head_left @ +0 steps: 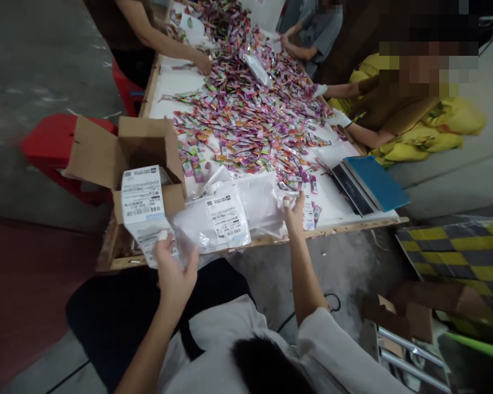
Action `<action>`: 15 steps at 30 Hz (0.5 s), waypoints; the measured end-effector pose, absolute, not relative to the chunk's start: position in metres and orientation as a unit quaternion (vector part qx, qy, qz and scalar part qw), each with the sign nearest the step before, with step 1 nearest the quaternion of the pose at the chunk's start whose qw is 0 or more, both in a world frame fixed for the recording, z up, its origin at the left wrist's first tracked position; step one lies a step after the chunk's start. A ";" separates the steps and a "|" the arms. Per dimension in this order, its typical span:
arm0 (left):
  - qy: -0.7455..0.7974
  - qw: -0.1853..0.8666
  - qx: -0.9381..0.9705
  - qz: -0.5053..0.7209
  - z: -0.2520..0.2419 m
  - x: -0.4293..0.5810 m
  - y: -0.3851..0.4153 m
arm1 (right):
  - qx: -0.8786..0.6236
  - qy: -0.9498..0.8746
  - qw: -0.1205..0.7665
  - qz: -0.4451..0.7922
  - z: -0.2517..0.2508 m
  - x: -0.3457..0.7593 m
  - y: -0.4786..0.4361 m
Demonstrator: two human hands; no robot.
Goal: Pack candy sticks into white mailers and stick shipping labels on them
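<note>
Near the table's front edge, my left hand [175, 268] pinches a folded strip of white printed labels [143, 197] that stands up before the open cardboard box [148, 128]. Beside it lies a clear plastic bag [193, 224] with a printed label [229, 216] on it. My right hand [294, 213] is at the right end of the white plastic bags [258, 200], its thumb and forefinger raised and apart, touching the plastic edge. Whether the other fingers grip the plastic is unclear.
Colourful small packets [246, 115] are heaped over the white table [164, 82]. A blue folder [376, 183] rests at its right corner. People work along both sides, one hand [203, 63] at the heap. Red stools [51, 142] stand left; cardboard [419, 320] lies at lower right.
</note>
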State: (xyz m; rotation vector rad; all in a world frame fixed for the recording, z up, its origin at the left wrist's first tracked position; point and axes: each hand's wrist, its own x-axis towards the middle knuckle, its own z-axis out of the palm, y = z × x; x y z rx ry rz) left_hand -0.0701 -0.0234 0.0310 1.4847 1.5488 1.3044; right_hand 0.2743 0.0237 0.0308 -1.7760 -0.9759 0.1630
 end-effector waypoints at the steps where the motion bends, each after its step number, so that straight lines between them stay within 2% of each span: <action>1: 0.585 0.351 0.552 0.480 0.030 -0.062 -0.017 | -0.749 -0.404 0.518 0.089 0.026 0.277 0.025; 5: 0.601 0.434 0.488 0.460 0.028 -0.037 0.014 | -0.783 -0.347 0.497 0.140 0.018 0.263 0.031; 9: 0.555 0.546 0.456 0.431 0.029 -0.014 0.026 | -0.755 -0.321 0.517 0.244 0.022 0.252 0.030; 12: 0.558 0.552 0.451 0.425 0.029 -0.004 0.028 | -0.728 -0.312 0.523 0.315 0.028 0.259 0.021; 15: 0.567 0.555 0.473 0.384 0.028 0.000 0.028 | -0.712 -0.296 0.555 0.312 0.032 0.283 0.009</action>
